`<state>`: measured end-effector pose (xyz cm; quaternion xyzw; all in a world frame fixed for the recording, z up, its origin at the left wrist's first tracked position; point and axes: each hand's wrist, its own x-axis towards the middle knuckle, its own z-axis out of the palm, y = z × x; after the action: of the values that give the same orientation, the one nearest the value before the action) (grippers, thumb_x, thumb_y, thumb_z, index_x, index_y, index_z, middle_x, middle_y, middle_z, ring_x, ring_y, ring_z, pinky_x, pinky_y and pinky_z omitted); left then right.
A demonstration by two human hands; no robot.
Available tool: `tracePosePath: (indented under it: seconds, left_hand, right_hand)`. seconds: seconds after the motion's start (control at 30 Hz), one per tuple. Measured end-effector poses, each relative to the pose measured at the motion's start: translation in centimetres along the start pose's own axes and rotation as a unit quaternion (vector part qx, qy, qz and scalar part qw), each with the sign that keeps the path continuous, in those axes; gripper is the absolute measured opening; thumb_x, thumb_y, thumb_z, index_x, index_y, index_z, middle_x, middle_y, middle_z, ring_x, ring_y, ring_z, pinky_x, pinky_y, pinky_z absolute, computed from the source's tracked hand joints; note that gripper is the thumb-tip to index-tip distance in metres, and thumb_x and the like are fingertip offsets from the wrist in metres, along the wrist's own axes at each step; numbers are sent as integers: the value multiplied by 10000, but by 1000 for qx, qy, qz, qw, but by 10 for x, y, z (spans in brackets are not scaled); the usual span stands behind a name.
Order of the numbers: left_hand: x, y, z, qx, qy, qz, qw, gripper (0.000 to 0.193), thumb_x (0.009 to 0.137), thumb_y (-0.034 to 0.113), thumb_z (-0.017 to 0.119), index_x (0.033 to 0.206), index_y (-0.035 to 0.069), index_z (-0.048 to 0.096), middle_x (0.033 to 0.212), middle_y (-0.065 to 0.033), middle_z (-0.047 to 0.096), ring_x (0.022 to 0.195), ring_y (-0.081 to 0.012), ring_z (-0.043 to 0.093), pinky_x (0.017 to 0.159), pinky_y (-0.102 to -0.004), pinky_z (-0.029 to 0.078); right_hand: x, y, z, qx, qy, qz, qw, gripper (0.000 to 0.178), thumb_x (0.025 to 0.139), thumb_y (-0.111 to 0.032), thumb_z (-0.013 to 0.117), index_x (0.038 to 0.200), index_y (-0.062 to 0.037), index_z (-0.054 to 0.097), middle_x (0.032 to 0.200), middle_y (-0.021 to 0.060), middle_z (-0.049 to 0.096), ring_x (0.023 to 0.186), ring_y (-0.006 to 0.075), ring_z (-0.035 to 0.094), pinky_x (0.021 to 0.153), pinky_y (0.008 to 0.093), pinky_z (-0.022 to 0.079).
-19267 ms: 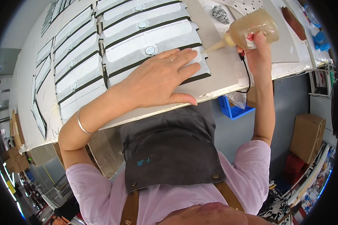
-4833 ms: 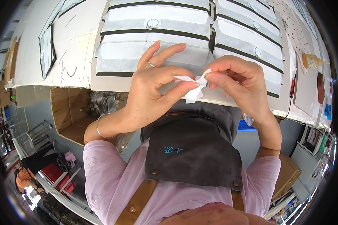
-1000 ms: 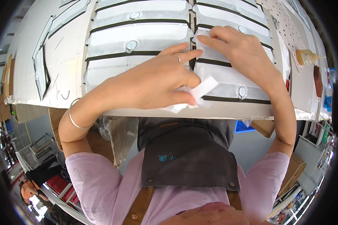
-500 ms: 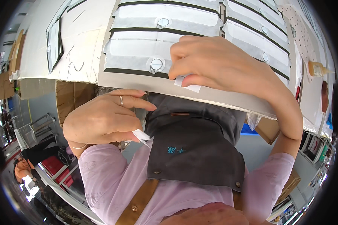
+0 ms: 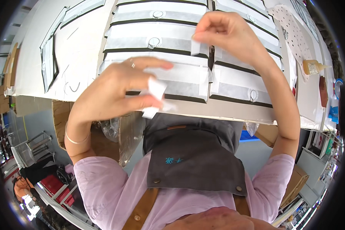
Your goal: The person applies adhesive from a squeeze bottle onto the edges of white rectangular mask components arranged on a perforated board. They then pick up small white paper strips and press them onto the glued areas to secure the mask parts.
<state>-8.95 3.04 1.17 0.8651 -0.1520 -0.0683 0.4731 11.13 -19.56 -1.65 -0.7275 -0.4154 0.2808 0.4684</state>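
Pinching one white paper-like strip (image 5: 195,47) between thumb and fingertips: right hand (image 5: 234,38), over the right end of the second white panel (image 5: 130,33) in the left column. Strip's long axis front-to-back, crosswise to the panel's length. Right hand nearer that end; left hand (image 5: 111,85) lower and well left, grasping a loose bunch of similar strips (image 5: 157,89) above the front panel (image 5: 184,78), partly covering it. Bunch blurred, count uncertain. Cannot tell whether the single strip touches.
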Motion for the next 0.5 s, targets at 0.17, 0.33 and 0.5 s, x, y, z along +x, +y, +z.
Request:
tracePosePath:
  seconds: [0.17,0.33,0.5]
  left_hand:
    - [47,-22,-1,10,-43,67,997,248,878,241,787,992,23,760,1091,-187,743,1184,-361,654,885,-414,521]
    - [61,-25,0,38,-89,64,993,258,897,266,778,936,17,721,1184,-204,708,1265,-397,592,929,-438,502]
    - [69,-38,12,77,-82,107,988,349,887,325,786,825,11,645,1498,-218,532,1277,-436,562,990,-459,483]
  right_hand:
    - [-5,14,-13,-12,9,56,998,136,930,-202,759,913,-78,704,855,-33,674,815,41,601,766,215,472]
    - [-11,16,-12,4,28,70,997,150,911,-208,773,900,-76,703,822,-61,627,750,12,528,673,199,409]
    - [-7,31,-8,-120,99,11,988,143,891,-192,788,850,-79,709,743,-97,493,640,10,356,564,227,296]
